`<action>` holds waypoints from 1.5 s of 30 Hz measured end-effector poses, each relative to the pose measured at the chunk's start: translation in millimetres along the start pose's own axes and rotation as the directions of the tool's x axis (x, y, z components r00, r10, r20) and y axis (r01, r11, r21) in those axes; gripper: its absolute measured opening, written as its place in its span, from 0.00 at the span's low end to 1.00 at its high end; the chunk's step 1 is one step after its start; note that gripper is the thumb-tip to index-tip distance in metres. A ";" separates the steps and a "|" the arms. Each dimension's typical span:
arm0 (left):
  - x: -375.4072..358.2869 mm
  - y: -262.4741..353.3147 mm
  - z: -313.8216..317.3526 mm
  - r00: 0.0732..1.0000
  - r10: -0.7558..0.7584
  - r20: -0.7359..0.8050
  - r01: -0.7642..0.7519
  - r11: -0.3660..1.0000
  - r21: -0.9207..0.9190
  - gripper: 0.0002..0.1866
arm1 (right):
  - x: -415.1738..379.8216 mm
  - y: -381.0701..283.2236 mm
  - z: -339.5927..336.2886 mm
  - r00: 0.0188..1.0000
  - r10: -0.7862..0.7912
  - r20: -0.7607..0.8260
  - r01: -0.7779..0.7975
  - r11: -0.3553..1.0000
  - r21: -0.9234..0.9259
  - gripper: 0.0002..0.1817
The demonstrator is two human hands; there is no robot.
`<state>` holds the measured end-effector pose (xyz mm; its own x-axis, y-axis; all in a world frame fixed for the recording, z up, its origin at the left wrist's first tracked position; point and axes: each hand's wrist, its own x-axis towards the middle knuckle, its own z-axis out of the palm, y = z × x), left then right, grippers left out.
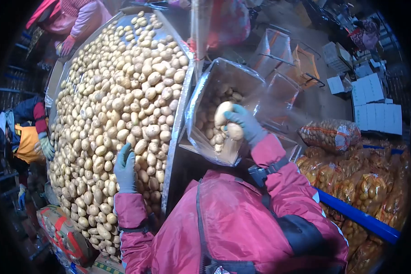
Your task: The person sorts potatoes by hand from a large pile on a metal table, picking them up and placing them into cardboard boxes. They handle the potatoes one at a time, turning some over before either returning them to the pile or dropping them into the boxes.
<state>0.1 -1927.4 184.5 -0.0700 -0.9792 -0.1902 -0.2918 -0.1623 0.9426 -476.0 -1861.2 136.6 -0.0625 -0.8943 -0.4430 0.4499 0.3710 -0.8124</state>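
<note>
Potatoes [118,105] cover a wide metal-edged sorting table [180,114] in front of me. My left hand [125,170], in a grey-blue glove, rests over the potatoes near the table's right side; its fingers are stretched out and no potato shows in it. To the right stands a box [194,132] lined with clear plastic, with potatoes heaped inside. Above its opening, my right hand [246,125], gloved alike, is closed around two potatoes, a pale long one [222,113] and a rounder one [234,131].
A co-worker's gloved hand [67,44] is at the table's far left edge, another's glove [46,147] at its left. Beyond the box stand plastic-lined crates [274,48] and an orange crate [305,66]. Bagged potatoes [331,134], a blue rail [358,217] and white cartons [370,105] lie right.
</note>
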 end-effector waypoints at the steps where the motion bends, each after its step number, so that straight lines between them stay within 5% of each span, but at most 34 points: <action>1: -1.8 6.3 12.1 1.000 0.018 0.017 -0.018 1.000 0.015 0.23 | -18.4 -11.4 -17.6 0.992 -0.069 -0.102 0.068 0.998 -0.012 0.18; 4: -9.5 18.6 41.7 0.997 0.067 0.042 -0.071 0.992 0.103 0.21 | -37.3 -15.2 -107.6 0.914 -0.250 -0.319 0.223 0.968 -0.118 0.15; 5: -13.7 17.0 48.2 0.996 0.080 0.036 -0.084 0.987 0.136 0.20 | -54.4 -40.4 -112.5 0.924 -0.178 -0.340 0.211 0.975 0.064 0.11; 6: -18.9 26.0 53.9 0.998 0.039 0.054 -0.047 0.988 0.148 0.20 | -40.8 -29.4 -155.7 0.860 -0.277 -0.429 0.291 0.956 -0.035 0.10; 9: -24.6 23.9 61.6 0.991 0.112 0.076 -0.128 0.955 0.267 0.20 | -26.5 -56.2 -206.8 0.849 -0.240 -0.471 0.273 0.962 0.002 0.09; 10: -27.4 27.8 64.8 0.990 0.124 0.064 -0.136 0.956 0.260 0.20 | 1.9 -40.1 -273.5 0.824 -0.311 -0.473 0.280 0.950 -0.138 0.09; 11: -27.7 23.6 65.8 0.986 0.158 0.052 -0.166 0.937 0.307 0.19 | 6.2 -46.3 -305.9 0.901 -0.207 -0.380 0.205 0.978 -0.045 0.10; 13: -31.4 36.3 65.7 0.997 0.042 0.069 -0.056 0.975 0.215 0.19 | 37.1 -45.9 -339.7 0.715 -0.507 -0.481 0.277 0.838 -0.471 0.16; 15: -30.2 32.7 53.8 0.999 0.022 0.045 -0.027 0.994 0.108 0.19 | 47.1 -62.5 -359.6 0.760 -0.272 -0.590 0.001 0.909 -0.417 0.19; 18: -33.4 50.8 23.4 0.997 0.045 -0.059 -0.030 0.971 0.237 0.20 | 56.4 -72.0 -348.0 0.820 -0.255 -0.513 0.034 0.915 -0.401 0.24; 19: -23.7 31.0 2.4 0.986 0.128 -0.105 -0.091 0.949 0.303 0.19 | 92.4 -64.9 -406.2 0.802 -0.246 -0.543 -0.114 0.831 -0.545 0.24; 20: -13.0 10.4 -19.7 0.967 0.209 -0.144 -0.143 0.918 0.370 0.19 | 104.4 -65.3 -395.6 0.810 -0.251 -0.529 -0.105 0.827 -0.553 0.24; 21: -10.8 27.2 -35.7 0.973 0.117 -0.197 -0.025 0.908 0.417 0.20 | 113.1 -63.4 -377.4 0.787 -0.445 -0.427 0.094 0.770 -0.631 0.23; 22: 0.2 13.9 -53.4 0.960 0.113 -0.258 -0.049 0.969 0.243 0.20 | 117.3 -58.3 -351.5 0.721 -0.617 -0.314 0.280 0.674 -0.683 0.22; 23: 11.7 7.0 -70.6 0.948 0.118 -0.297 -0.059 0.978 0.200 0.20 | 97.4 -72.2 -269.7 0.772 -0.600 -0.208 0.271 0.608 -0.747 0.20; 24: 24.5 2.2 -84.9 0.935 0.121 -0.332 -0.072 0.985 0.155 0.20 | 83.7 -85.7 -173.6 0.792 -0.524 -0.313 0.218 0.722 -0.656 0.20; 25: 40.4 3.8 -96.6 0.936 0.115 -0.334 -0.069 0.987 0.147 0.20 | 84.0 -85.2 -111.8 0.873 -0.331 -0.359 0.202 0.914 -0.353 0.21; 27: 77.8 16.6 -116.2 0.927 0.256 -0.273 -0.075 0.841 0.536 0.21 | 83.8 -81.8 -7.2 0.965 -0.241 -0.104 0.191 0.915 -0.355 0.22; 30: 143.6 30.2 -116.1 0.927 0.322 -0.192 -0.116 0.732 0.671 0.20 | 97.1 -56.1 123.2 0.989 -0.135 0.062 0.148 0.882 -0.447 0.16; 31: 169.6 26.2 -115.5 0.926 0.322 -0.195 -0.118 0.740 0.662 0.20 | 100.5 -46.1 156.1 0.987 -0.060 0.151 0.105 0.944 -0.313 0.16; 34: 236.2 18.3 -111.3 0.944 0.300 -0.135 -0.110 0.675 0.730 0.23 | 117.9 -6.1 220.6 0.966 -0.055 0.254 0.167 0.880 -0.445 0.17; 36: 265.6 17.1 -107.1 0.990 0.135 -0.046 -0.040 0.570 0.821 0.24 | 111.2 -0.8 260.0 0.951 0.111 0.290 0.013 0.919 -0.395 0.18; 37: 283.1 5.9 -106.3 0.988 0.148 0.049 -0.104 0.395 0.913 0.23 | 111.9 10.3 268.7 0.943 0.099 0.316 0.036 0.918 -0.395 0.17; 38: 288.3 7.9 -101.4 0.988 0.147 0.057 -0.113 0.403 0.908 0.23 | 113.5 17.7 274.8 0.936 0.086 0.342 0.059 0.918 -0.392 0.17; 40: 291.7 18.7 -90.6 0.999 -0.036 0.024 -0.013 0.293 0.956 0.22 | 116.5 16.5 285.3 0.938 0.136 0.318 0.003 0.916 -0.401 0.16; 42: 292.0 14.9 -98.9 0.997 0.061 0.044 -0.060 0.308 0.950 0.23 | 121.9 17.9 292.0 0.933 0.191 0.306 -0.054 0.913 -0.405 0.16; 45: 275.7 32.6 -123.1 0.958 -0.210 0.194 -0.013 0.646 0.763 0.21 | 137.5 9.0 318.2 0.960 0.131 0.246 -0.036 0.934 -0.356 0.14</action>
<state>88.7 -2217.6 196.6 -0.1913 -0.8807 -0.4333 -0.9157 0.0011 0.4020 -197.1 -2060.4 189.0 0.2181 -0.8720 -0.4382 0.1053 0.4674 -0.8777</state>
